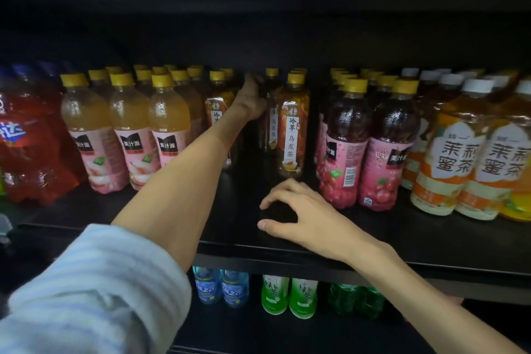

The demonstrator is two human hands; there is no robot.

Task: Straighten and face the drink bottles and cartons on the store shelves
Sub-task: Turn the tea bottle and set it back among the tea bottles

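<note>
My left hand (253, 95) reaches deep into the dark shelf and grips a dark oolong tea bottle (270, 112) in the back row. In front of it stands another oolong tea bottle (293, 135) with a yellow cap and a white label strip. My right hand (298, 215) hovers over the bare front of the shelf (244, 227), fingers curled and apart, holding nothing. Peach juice bottles (129, 129) stand in rows to the left, and red fruit drink bottles (365, 146) to the right.
Orange soda bottles (26, 146) fill the far left. Large jasmine honey tea bottles (465, 164) stand at the right. On the shelf below are blue water bottles (221, 287), green tea bottles (290, 296) and green soda bottles (356, 299). A shelf board hangs above.
</note>
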